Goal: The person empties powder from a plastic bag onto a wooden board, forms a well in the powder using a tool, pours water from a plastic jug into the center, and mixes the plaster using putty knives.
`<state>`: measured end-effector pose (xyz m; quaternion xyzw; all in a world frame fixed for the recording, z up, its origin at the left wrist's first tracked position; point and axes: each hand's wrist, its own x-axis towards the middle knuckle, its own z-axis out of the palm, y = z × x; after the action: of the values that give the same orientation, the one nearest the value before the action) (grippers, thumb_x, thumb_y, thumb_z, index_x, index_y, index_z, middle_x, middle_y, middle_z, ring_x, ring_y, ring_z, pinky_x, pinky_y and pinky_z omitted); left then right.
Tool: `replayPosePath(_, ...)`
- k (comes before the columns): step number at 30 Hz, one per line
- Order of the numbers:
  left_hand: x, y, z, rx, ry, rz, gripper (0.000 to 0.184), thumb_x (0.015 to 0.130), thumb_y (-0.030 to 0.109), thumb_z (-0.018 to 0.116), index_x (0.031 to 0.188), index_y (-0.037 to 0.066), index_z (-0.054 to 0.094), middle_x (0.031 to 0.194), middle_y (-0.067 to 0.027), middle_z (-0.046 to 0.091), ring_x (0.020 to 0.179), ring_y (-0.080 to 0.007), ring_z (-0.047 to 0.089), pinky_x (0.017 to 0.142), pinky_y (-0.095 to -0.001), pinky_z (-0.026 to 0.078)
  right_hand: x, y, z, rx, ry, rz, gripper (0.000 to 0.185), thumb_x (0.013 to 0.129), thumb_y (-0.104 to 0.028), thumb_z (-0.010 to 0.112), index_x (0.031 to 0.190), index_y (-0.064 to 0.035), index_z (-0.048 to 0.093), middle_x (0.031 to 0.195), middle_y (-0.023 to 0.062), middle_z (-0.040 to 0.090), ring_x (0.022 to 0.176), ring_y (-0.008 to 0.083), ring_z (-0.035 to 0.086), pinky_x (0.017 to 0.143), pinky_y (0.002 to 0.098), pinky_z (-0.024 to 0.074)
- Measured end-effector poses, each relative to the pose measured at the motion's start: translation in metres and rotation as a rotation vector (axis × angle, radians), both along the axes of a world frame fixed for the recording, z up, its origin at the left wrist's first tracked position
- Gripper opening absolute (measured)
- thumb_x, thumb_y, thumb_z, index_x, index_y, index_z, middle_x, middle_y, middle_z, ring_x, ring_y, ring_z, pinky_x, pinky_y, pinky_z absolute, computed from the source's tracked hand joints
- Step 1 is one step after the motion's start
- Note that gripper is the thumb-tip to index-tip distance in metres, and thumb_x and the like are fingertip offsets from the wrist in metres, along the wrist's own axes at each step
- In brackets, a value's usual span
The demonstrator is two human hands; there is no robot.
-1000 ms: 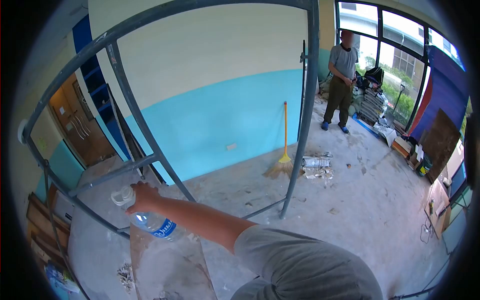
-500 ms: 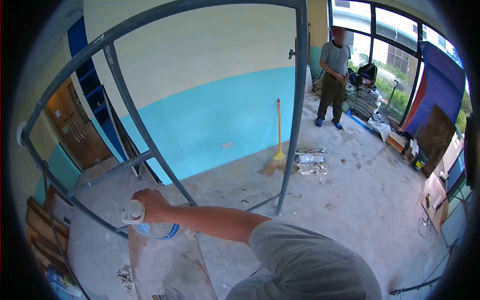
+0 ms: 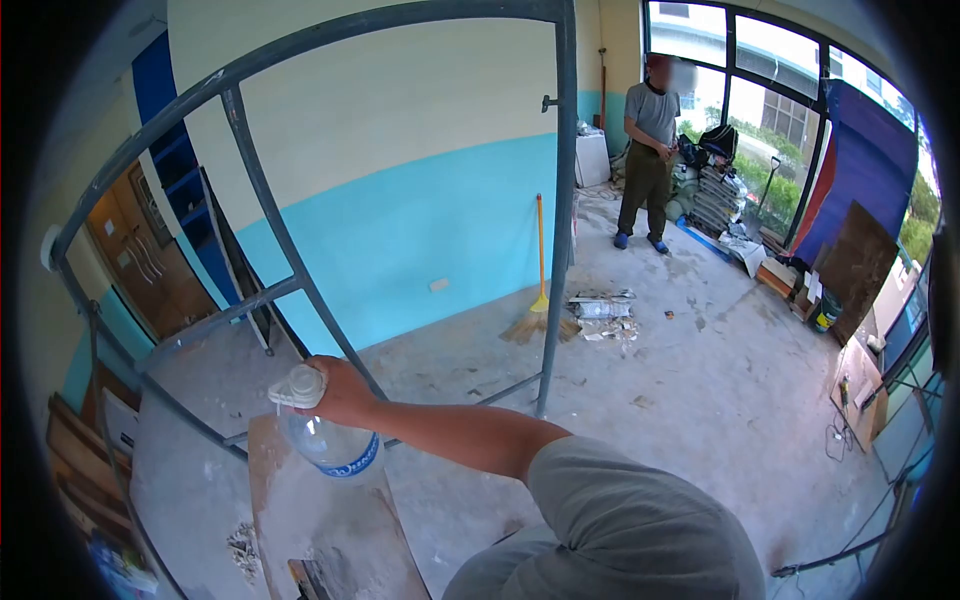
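Observation:
My right hand (image 3: 345, 391) reaches across from the lower right, its fingers wrapped round the neck of a large clear plastic water bottle (image 3: 318, 440). The bottle has a white top and a blue label band, and no liquid level can be made out in it. It is over a dusty board (image 3: 335, 515); I cannot tell whether its base rests there. Near the board's lower end lies a dark, flat tool (image 3: 308, 580), partly cut off by the frame. My left hand is not in view.
A grey metal scaffold frame (image 3: 268, 210) stands just ahead. A broom (image 3: 541, 260) leans on the blue-and-cream wall, with debris (image 3: 603, 318) beside it. Another person (image 3: 650, 150) stands near the windows and stacked sacks (image 3: 718, 195). Boards (image 3: 868, 270) lean at right.
My right hand has lifted slightly and moved right with the bottle, showing more of the bottle and its label. The room has shifted a little left in view.

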<state>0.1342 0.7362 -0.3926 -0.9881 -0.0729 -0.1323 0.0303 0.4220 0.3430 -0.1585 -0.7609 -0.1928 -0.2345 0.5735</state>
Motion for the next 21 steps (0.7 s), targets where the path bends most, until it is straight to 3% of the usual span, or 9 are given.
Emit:
replayPosePath(2, -0.006, -0.001, 0.005, -0.068, 0.026, 0.041, 0.036, 0.088, 0.032, 0.059, 0.115, 0.007, 0.059, 0.100, -0.0223, 0.067, 0.092, -0.0419, 0.064, 0.079, -0.0497, 0.051, -0.021, -0.006, 0.004, -0.016, -0.020, 0.035, 0.057, 0.063, -0.034, 0.088, 0.104, -0.0031, 0.064, 0.100, 0.0143, 0.068, 0.095, 0.0300, 0.066, 0.085, 0.0357, 0.0516)
replayPosePath(4, -0.007, -0.063, 0.091, -0.393, 0.146, 0.287, 0.036, 0.088, 0.032, 0.059, 0.114, 0.007, 0.059, 0.100, -0.0229, 0.067, 0.092, -0.0424, 0.064, 0.079, -0.0503, 0.051, -0.034, -0.015, 0.012, -0.035, 0.076, 0.137, 0.056, 0.063, -0.034, 0.089, 0.103, -0.0027, 0.065, 0.100, 0.0137, 0.068, 0.095, 0.0279, 0.066, 0.084, 0.0352, 0.0509)
replayPosePath(7, -0.004, -0.005, 0.021, -0.353, -0.070, 0.108, 0.033, 0.088, 0.031, 0.059, 0.111, 0.007, 0.061, 0.095, -0.0219, 0.067, 0.089, -0.0418, 0.064, 0.077, -0.0489, 0.051, -0.055, -0.029, 0.024, -0.044, 0.269, 0.238, 0.057, 0.062, -0.033, 0.090, 0.103, -0.0019, 0.066, 0.102, 0.0139, 0.069, 0.095, 0.0256, 0.066, 0.085, 0.0348, 0.0498)
replayPosePath(10, -0.016, -0.040, 0.064, -0.245, -0.013, 0.179, 0.029, 0.088, 0.030, 0.059, 0.108, 0.010, 0.063, 0.087, -0.0175, 0.068, 0.083, -0.0381, 0.066, 0.072, -0.0443, 0.054, -0.073, -0.039, 0.029, -0.138, 0.343, 0.293, 0.060, 0.062, -0.033, 0.090, 0.107, -0.0018, 0.066, 0.104, 0.0147, 0.069, 0.097, 0.0245, 0.066, 0.087, 0.0348, 0.0493)
replayPosePath(13, -0.018, -0.059, 0.075, -0.494, -0.025, 0.388, 0.063, 0.076, 0.014, 0.073, 0.131, -0.007, 0.051, 0.127, -0.0256, 0.057, 0.120, -0.0404, 0.054, 0.104, -0.0418, 0.041, -0.080, -0.034, -0.007, -0.180, 0.221, 0.343, 0.064, 0.061, -0.033, 0.091, 0.111, -0.0033, 0.066, 0.103, 0.0136, 0.069, 0.098, 0.0229, 0.065, 0.090, 0.0342, 0.0492)
replayPosePath(14, -0.024, -0.053, 0.068, -0.507, -0.077, 0.321, 0.065, 0.076, 0.016, 0.074, 0.133, -0.006, 0.049, 0.127, -0.0265, 0.057, 0.120, -0.0411, 0.054, 0.103, -0.0428, 0.042, -0.076, -0.031, -0.030, -0.325, 0.113, 0.202, 0.063, 0.060, -0.032, 0.092, 0.110, -0.0046, 0.067, 0.103, 0.0100, 0.070, 0.097, 0.0203, 0.065, 0.090, 0.0336, 0.0501)
replayPosePath(16, -0.025, -0.060, 0.080, -0.539, -0.098, 0.332, 0.063, 0.078, 0.022, 0.073, 0.131, -0.003, 0.052, 0.125, -0.0257, 0.058, 0.117, -0.0399, 0.055, 0.102, -0.0442, 0.043, -0.088, -0.040, -0.021, -0.294, 0.381, 0.475, 0.085, 0.056, -0.049, 0.090, 0.120, -0.0014, 0.063, 0.121, 0.0180, 0.062, 0.116, 0.0297, 0.058, 0.101, 0.0381, 0.0443)
replayPosePath(18, -0.029, -0.057, 0.079, -0.524, -0.108, 0.344, 0.062, 0.077, 0.026, 0.074, 0.130, 0.002, 0.053, 0.121, -0.0237, 0.060, 0.113, -0.0401, 0.057, 0.098, -0.0458, 0.044, -0.112, -0.035, 0.001, -0.304, 0.311, 0.559, 0.055, 0.063, -0.029, 0.090, 0.109, -0.0069, 0.070, 0.104, 0.0100, 0.069, 0.096, 0.0198, 0.065, 0.087, 0.0310, 0.0509)
replayPosePath(21, -0.045, -0.069, 0.096, -0.365, -0.087, 0.314, 0.063, 0.076, 0.029, 0.076, 0.129, 0.004, 0.052, 0.115, -0.0195, 0.059, 0.110, -0.0394, 0.055, 0.094, -0.0482, 0.044, -0.124, -0.029, -0.010, -0.360, 0.284, 0.558, 0.051, 0.062, -0.021, 0.091, 0.106, -0.0064, 0.071, 0.096, 0.0068, 0.070, 0.090, 0.0155, 0.066, 0.083, 0.0283, 0.0508)
